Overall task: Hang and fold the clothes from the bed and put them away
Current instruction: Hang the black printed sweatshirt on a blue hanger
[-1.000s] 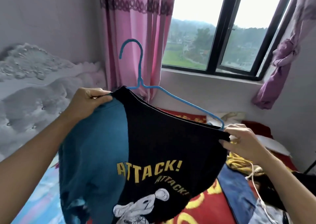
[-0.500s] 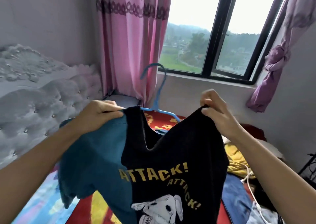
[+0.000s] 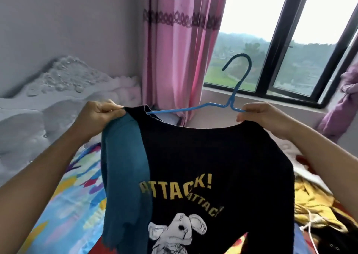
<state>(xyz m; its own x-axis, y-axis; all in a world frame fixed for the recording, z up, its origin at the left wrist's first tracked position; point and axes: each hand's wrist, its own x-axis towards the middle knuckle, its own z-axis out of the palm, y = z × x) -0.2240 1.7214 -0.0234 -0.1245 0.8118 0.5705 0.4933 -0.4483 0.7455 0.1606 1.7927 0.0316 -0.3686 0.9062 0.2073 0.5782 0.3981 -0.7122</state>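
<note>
I hold a black T-shirt (image 3: 213,156) up in front of me over the bed (image 3: 64,195), its front facing me. My left grip (image 3: 98,116) is closed tight, thumb against curled fingers, and pinches the top edge of the shirt at its left shoulder. A teal sleeve (image 3: 124,166) hangs down from there. My right grip (image 3: 265,116) is also closed, its fingers curled over the shirt's right shoulder edge and over the end of a blue wire hanger (image 3: 231,102).

The hanger stands above the neckline with its hook up against the window (image 3: 271,50). Its left arm runs into the neck opening beside my left grip, and its right arm disappears under my right fingers.

Across the chest I read "ATTACK!" in big yellow capitals. Below it the same word repeats smaller and tilted; I can make out only "ATTAC" before it blurs. Under the writing sits a white cartoon mouse, cut off by the bottom of the view.

The bed has a bright, many-coloured sheet and a grey tufted headboard (image 3: 29,127) to my left. To my right on the bed lies a yellow garment (image 3: 313,201) with a white cord (image 3: 310,226) across it. A pink curtain (image 3: 174,50) hangs left of the window, and a purple one (image 3: 341,106) is bunched at the right.
</note>
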